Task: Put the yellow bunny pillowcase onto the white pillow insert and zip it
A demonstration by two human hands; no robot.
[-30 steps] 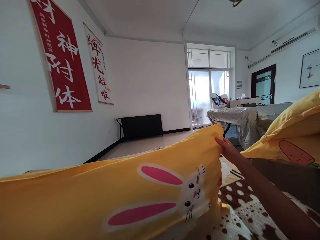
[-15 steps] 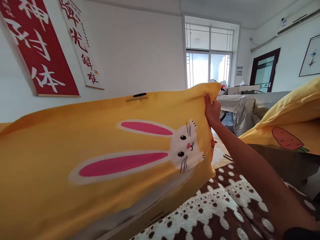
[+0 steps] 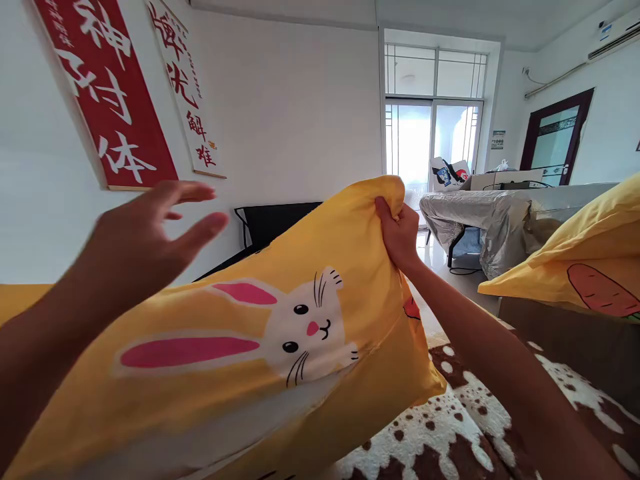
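A yellow pillow (image 3: 370, 267), its case printed with a white rabbit face and pink-lined ears, stretches from the left edge to the middle of the view. My right hand (image 3: 400, 233) grips its upper right corner, fingers wrapped round the bunched cloth and the corner lifted. Over the pillow's left part hovers my left hand (image 3: 155, 230), with thumb and fingers apart and nothing in it. Below the rabbit face, the case sags into a fold. The pillow's far left end is partly hidden behind my left arm.
Beneath lies a brown and white spotted blanket (image 3: 425, 433). A second yellow pillow (image 3: 590, 247) with a carrot print stands at right. Behind are a plastic-covered table (image 3: 470, 220), a black item (image 3: 280, 223) by the wall and hanging scrolls (image 3: 135, 127).
My left hand has come into view, open, on the left. The right hand has moved left and slightly down with the pillow corner, and the pillow's top edge now slopes down leftward.
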